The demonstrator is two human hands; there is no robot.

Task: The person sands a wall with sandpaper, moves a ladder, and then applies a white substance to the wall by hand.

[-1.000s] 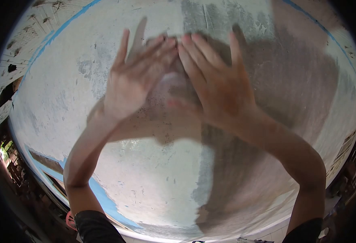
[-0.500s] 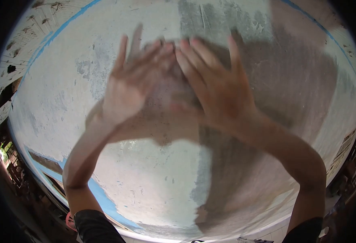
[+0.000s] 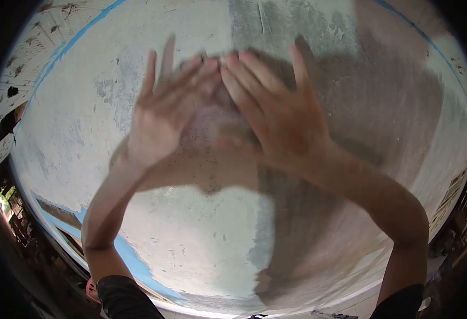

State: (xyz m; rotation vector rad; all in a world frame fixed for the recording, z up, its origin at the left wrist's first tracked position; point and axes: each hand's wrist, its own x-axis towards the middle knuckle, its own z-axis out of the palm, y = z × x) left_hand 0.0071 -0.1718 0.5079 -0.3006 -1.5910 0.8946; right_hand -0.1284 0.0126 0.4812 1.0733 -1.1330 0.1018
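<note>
My left hand [image 3: 159, 125] is raised before a patchy painted wall [image 3: 207, 234], fingers stretched out and slightly blurred. At the same height, my right hand [image 3: 294, 119] is spread with its back toward me. Fingertips of both hands come close together near the upper middle of the view, the little fingers pointing up and apart. Nothing shows in either hand. Dark shadows of the hands and arms fall on the wall around them. Part of the right thumb is blurred in the shade.
The wall carries whitish, grey and brownish areas, with a bare grey patch [image 3: 292, 24] at the top. Blue paint [image 3: 138, 260] marks its lower left. A pink object [image 3: 91, 290] shows at the lower left, and pale floor tiles [image 3: 355, 308] at the bottom.
Both hands have shifted slightly left across the wall. Their fingers stay outstretched and the fingertips stay close together.
</note>
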